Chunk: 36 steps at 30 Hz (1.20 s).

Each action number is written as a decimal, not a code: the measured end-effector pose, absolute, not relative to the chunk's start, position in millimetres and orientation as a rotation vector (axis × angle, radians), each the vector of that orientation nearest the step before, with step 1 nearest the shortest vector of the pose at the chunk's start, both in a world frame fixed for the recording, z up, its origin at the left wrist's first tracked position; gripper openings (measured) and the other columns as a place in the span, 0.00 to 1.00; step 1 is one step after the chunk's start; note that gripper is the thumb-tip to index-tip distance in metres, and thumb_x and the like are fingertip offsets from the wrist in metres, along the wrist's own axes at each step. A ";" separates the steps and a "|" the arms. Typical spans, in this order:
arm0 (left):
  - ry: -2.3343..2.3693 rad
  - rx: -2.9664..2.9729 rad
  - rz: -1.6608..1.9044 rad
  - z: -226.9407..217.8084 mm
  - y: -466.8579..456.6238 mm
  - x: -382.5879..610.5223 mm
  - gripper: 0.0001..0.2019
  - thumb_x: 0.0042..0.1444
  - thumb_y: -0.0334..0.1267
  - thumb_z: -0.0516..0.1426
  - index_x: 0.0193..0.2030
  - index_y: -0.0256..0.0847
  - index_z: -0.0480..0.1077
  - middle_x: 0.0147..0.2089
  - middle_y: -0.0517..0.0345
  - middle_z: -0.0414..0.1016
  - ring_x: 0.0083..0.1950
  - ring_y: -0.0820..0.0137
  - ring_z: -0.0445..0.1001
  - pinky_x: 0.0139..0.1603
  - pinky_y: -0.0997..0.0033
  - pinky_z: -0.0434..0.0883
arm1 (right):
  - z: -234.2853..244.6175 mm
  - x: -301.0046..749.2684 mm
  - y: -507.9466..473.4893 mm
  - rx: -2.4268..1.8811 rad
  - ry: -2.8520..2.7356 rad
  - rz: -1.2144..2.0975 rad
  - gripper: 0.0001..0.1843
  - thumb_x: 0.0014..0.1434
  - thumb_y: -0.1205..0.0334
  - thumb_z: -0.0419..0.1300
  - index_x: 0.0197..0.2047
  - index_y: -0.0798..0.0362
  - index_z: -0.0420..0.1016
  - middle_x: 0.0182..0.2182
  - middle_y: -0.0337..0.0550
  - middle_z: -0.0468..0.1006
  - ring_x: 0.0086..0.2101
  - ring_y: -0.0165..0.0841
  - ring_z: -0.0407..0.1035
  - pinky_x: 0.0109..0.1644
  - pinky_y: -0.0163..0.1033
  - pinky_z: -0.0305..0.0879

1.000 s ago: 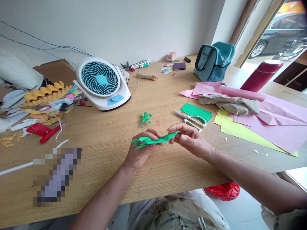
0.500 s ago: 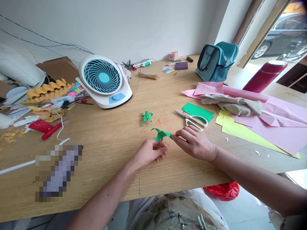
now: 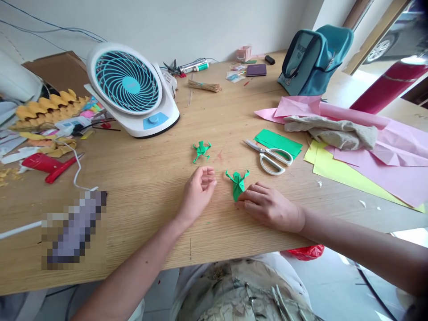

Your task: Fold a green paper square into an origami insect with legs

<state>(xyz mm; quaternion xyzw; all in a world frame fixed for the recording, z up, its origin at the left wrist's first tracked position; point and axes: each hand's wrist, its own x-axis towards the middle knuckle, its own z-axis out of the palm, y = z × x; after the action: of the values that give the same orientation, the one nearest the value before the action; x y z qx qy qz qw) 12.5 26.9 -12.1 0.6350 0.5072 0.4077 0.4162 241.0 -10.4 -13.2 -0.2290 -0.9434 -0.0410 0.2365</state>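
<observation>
Pinching the nearer green paper figure (image 3: 238,182) too tightly by its end, the right hand (image 3: 272,207) could crease it, while the left hand (image 3: 196,191) is empty, half-curled.

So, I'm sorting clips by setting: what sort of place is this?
Probably an indoor craft workspace: a wooden table bears two folded green paper figures, a pair of scissors and pink paper sheets.

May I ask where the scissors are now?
In the head view, the scissors lie right of centre at the near edge of the green paper, beyond the right hand.
</observation>
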 end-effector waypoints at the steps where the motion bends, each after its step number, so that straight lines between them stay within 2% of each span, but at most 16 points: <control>1: 1.267 1.820 1.048 -10.8 23.2 11.5 0.11 0.56 0.28 0.59 0.47 0.39 0.71 0.50 0.49 0.75 0.47 0.67 0.76 0.44 0.69 0.74 | -13.9 241.6 -11.3 -0.663 -2.575 -0.037 0.11 0.69 0.71 0.51 0.41 0.57 0.75 0.36 0.49 0.79 0.35 0.35 0.69 0.39 0.42 0.64; 3: 1.036 2.172 0.916 -7.4 14.7 11.4 0.07 0.58 0.27 0.58 0.41 0.40 0.75 0.45 0.52 0.78 0.48 0.66 0.76 0.50 0.66 0.72 | -15.3 242.4 -13.3 -0.718 -2.537 0.097 0.12 0.69 0.70 0.51 0.41 0.56 0.75 0.36 0.49 0.79 0.36 0.35 0.69 0.40 0.42 0.66; 6: 0.840 2.310 0.740 -6.1 3.8 14.5 0.08 0.59 0.27 0.58 0.43 0.40 0.75 0.43 0.52 0.80 0.47 0.66 0.76 0.50 0.66 0.71 | -17.1 243.3 -15.5 -0.753 -2.473 0.240 0.10 0.68 0.70 0.52 0.40 0.56 0.75 0.38 0.50 0.79 0.38 0.35 0.71 0.43 0.43 0.68; 10: 0.864 2.341 0.714 -11.3 -1.8 19.2 0.06 0.58 0.31 0.62 0.42 0.39 0.74 0.42 0.52 0.79 0.46 0.64 0.76 0.49 0.65 0.71 | -18.1 244.9 -16.4 -0.873 -2.383 0.386 0.08 0.68 0.70 0.54 0.43 0.56 0.75 0.41 0.52 0.78 0.39 0.36 0.73 0.43 0.41 0.70; 14: 0.889 2.402 0.725 -12.6 -1.9 24.5 0.02 0.59 0.29 0.61 0.37 0.39 0.73 0.39 0.54 0.78 0.44 0.65 0.73 0.46 0.65 0.70 | -17.9 245.7 -16.0 -0.982 -2.286 0.498 0.07 0.66 0.69 0.56 0.40 0.54 0.75 0.44 0.51 0.76 0.40 0.35 0.74 0.43 0.39 0.72; 18: 0.924 2.440 0.714 -11.3 -1.0 28.6 0.04 0.59 0.27 0.58 0.36 0.39 0.72 0.38 0.54 0.76 0.43 0.65 0.71 0.44 0.65 0.69 | -17.1 243.9 -16.2 -0.984 -2.282 0.532 0.08 0.66 0.69 0.55 0.38 0.54 0.75 0.42 0.50 0.75 0.40 0.34 0.73 0.44 0.40 0.71; 24: 0.976 2.460 0.660 -10.1 0.5 31.7 0.04 0.60 0.27 0.57 0.35 0.38 0.70 0.39 0.53 0.73 0.44 0.64 0.70 0.46 0.62 0.69 | -12.6 240.3 -15.4 -1.112 -2.284 0.515 0.04 0.62 0.70 0.60 0.36 0.54 0.76 0.39 0.48 0.74 0.42 0.38 0.69 0.48 0.47 0.66; 31: 1.032 2.479 0.542 -5.6 6.7 35.2 0.06 0.56 0.25 0.59 0.33 0.39 0.67 0.37 0.55 0.72 0.42 0.64 0.69 0.43 0.64 0.67 | -10.1 235.5 -13.1 -1.243 -2.188 0.655 0.06 0.56 0.72 0.62 0.30 0.54 0.72 0.37 0.46 0.73 0.40 0.37 0.68 0.45 0.44 0.64; 36: 1.038 2.447 0.531 -2.6 12.8 36.0 0.07 0.54 0.25 0.61 0.33 0.40 0.67 0.35 0.58 0.73 0.40 0.66 0.69 0.40 0.66 0.66 | -10.7 235.3 -12.7 -1.273 -2.160 0.648 0.08 0.55 0.73 0.63 0.30 0.53 0.68 0.34 0.44 0.71 0.36 0.35 0.66 0.41 0.41 0.62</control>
<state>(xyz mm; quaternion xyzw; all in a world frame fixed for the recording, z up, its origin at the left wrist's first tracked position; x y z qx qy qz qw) 36.0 12.8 -2.6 0.8819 0.3739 0.1913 0.2139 235.3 -12.7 -10.7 -0.4729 -0.8025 0.2407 0.2728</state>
